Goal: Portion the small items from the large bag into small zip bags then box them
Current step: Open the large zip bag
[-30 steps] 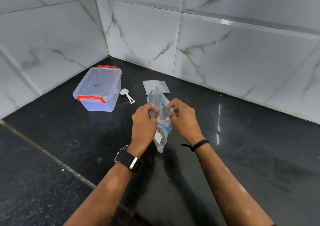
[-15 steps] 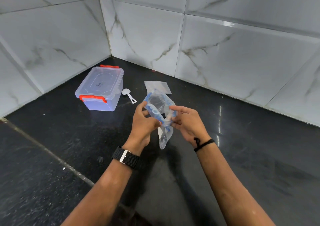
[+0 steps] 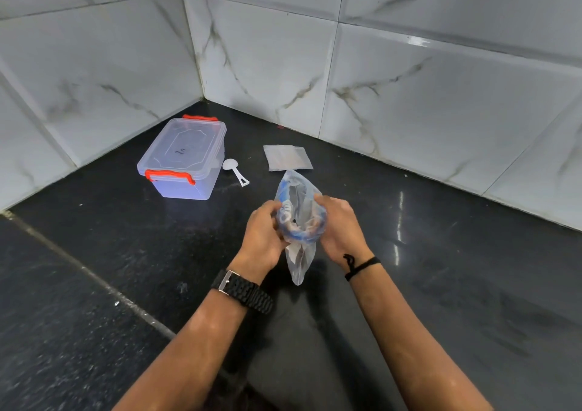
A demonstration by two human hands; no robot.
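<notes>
At frame centre, your left hand (image 3: 263, 232) and right hand (image 3: 338, 226) gripped the bag (image 3: 297, 218); since the earlier frame, its mouth had spread wider. The box (image 3: 184, 158) stayed upper left.

White marble-veined wall tiles (image 3: 409, 102) corner a glossy black countertop (image 3: 472, 284).

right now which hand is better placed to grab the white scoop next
Left, probably. The white scoop lies beyond and left of the large bag, nearer the left hand; the right hand would have to cross over the bag.
</notes>
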